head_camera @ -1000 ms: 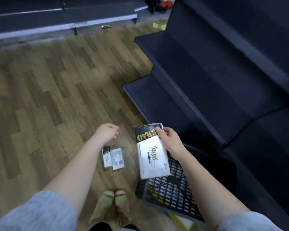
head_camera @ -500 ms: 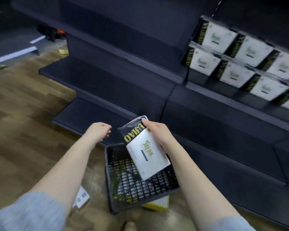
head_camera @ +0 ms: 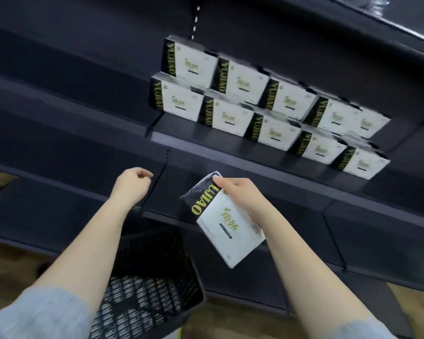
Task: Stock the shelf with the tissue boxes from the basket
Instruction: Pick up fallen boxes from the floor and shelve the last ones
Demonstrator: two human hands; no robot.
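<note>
My right hand [head_camera: 240,194] grips a white tissue box [head_camera: 227,228] with a black end marked in yellow letters, held tilted in front of the lower shelf. My left hand [head_camera: 132,183] hangs beside it with fingers loosely curled and holds nothing. Above, the dark shelf [head_camera: 206,140] carries several matching tissue boxes [head_camera: 230,113] stacked in two rows. The black mesh basket [head_camera: 157,272] sits on the floor below my left arm; I see no box inside the visible part.
Dark shelves [head_camera: 47,118] run to the left of the stacked boxes at several heights. Wooden floor [head_camera: 0,174] shows at far left and at the bottom right. A shelf edge [head_camera: 353,206] runs just behind the held box.
My view has swung up from the floor and basket to the shelving. My right hand has lifted the tissue box up and to the right, away from the basket. My left hand rose alongside it.
</note>
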